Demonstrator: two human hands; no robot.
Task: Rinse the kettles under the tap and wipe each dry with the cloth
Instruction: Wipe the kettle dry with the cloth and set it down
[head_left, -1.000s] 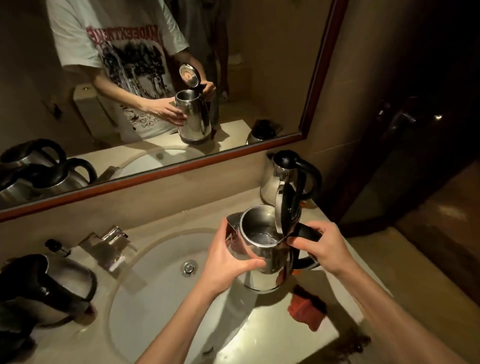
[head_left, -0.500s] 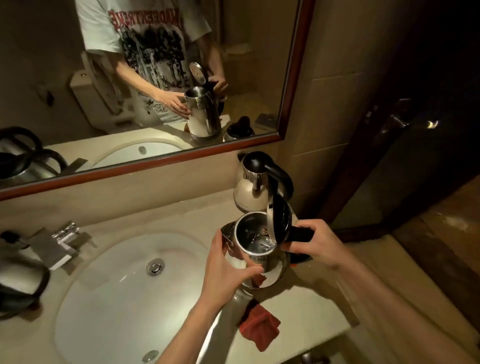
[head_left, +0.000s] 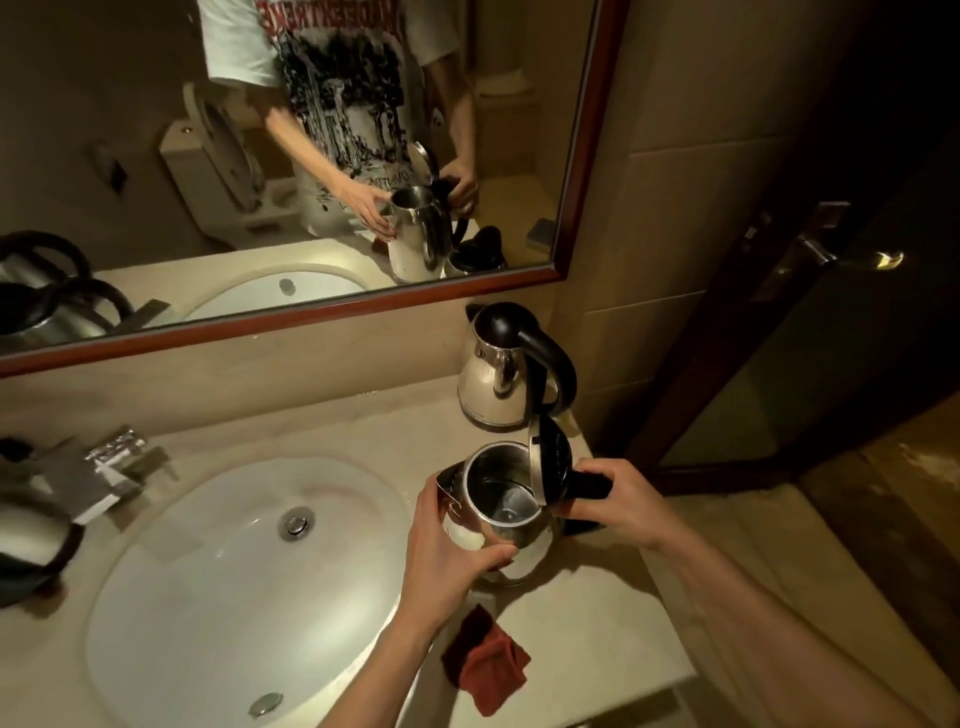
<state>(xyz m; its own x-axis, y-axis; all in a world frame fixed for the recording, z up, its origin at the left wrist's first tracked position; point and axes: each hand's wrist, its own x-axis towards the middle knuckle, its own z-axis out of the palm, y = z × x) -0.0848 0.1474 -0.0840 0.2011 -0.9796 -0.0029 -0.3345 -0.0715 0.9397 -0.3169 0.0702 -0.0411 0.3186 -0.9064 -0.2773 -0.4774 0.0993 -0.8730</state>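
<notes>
— How are the hands set?
— The left hand (head_left: 441, 551) wraps the body of the steel kettle (head_left: 501, 512); the right hand (head_left: 621, 506) grips its black handle; lid up, I can't tell what's inside.
— And since before?
— It has come down onto the counter (head_left: 597, 639) right of the sink (head_left: 218, 561); the red cloth (head_left: 488, 660) lies just beside it.
</notes>
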